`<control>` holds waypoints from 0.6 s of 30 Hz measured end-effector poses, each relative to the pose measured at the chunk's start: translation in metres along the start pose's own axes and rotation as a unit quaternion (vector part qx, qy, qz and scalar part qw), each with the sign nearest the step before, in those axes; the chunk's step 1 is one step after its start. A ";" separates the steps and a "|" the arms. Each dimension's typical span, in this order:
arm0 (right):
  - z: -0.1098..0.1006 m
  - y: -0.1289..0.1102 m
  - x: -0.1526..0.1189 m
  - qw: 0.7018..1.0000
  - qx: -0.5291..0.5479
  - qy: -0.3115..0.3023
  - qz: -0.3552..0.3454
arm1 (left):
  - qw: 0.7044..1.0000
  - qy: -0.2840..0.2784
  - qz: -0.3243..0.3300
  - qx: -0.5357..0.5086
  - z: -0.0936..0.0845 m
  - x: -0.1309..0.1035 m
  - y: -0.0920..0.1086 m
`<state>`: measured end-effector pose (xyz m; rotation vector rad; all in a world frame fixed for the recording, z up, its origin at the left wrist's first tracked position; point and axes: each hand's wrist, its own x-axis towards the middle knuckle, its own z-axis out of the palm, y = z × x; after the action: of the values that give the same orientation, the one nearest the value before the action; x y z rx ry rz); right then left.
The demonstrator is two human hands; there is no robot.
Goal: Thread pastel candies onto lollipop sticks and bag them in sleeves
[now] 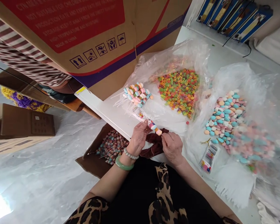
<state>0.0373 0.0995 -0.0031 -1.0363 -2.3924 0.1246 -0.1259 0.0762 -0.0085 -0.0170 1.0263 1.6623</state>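
Note:
My left hand (140, 133), closed, pinches a stick of pastel candies (154, 126) in a clear printed wrapper. The fingers of my right hand (172, 146) are pinched together at the candy stick's near end; what is between them is too small to make out. Beyond my left hand, several candy sticks (137, 93) with white stick ends lie in a pile. A dark red cloth (154, 144) lies beneath and between my hands. To the right are a small stack of printed clear wrappers (209, 157) and gold twist ties (205, 142).
On the white table (100, 109) lie an open bag of ring candies (179, 90) and a bag of pastel candies (228, 115). A large carton (107, 77) stands at the back left. Below the edge is a box of wrapped candies (113, 146). A person in a striped top (25, 56) is behind the carton.

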 end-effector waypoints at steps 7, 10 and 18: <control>0.006 -0.004 0.007 0.999 0.039 -0.035 0.014 | 0.999 0.013 0.012 0.043 0.005 -0.004 0.003; 0.015 -0.008 0.011 0.953 0.249 -0.088 0.148 | 0.999 0.001 0.010 0.053 0.009 -0.007 0.001; 0.016 -0.009 0.018 0.770 0.503 -0.116 0.376 | 0.999 -0.021 -0.042 0.024 0.001 0.004 0.011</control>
<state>0.0134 0.1077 -0.0062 -1.3167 -1.4634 1.6747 -0.1352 0.0797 -0.0033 0.0062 1.0191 1.5561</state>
